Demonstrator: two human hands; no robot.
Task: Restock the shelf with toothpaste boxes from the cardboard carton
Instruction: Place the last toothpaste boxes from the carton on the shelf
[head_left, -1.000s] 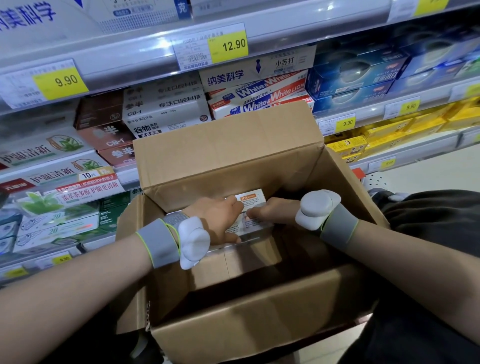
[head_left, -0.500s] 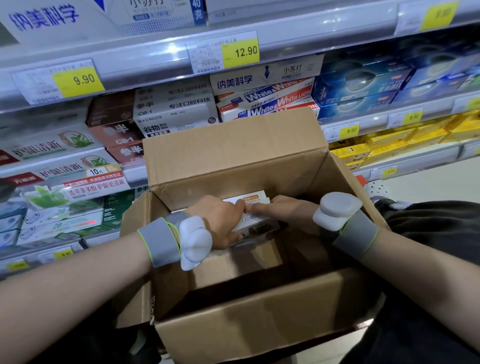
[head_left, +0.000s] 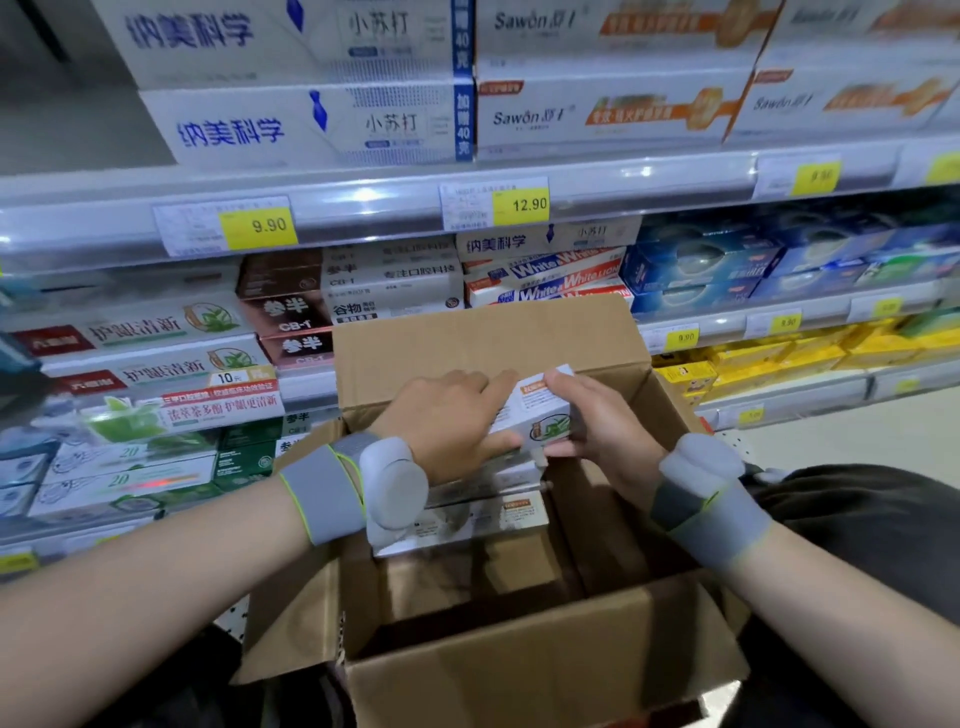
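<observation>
Here we have both hands clamped on a white toothpaste box (head_left: 535, 415), left hand (head_left: 447, 421) and right hand (head_left: 602, 426) at opposite ends, above the open cardboard carton (head_left: 519, 675), so we should lift it level, clear of the flaps, toward the shelf (head_left: 363, 213).

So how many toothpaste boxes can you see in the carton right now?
2 clearly: toothpaste box gripped by left hand and right hand, another box lying lower in the cardboard carton. More may be hidden.
</observation>
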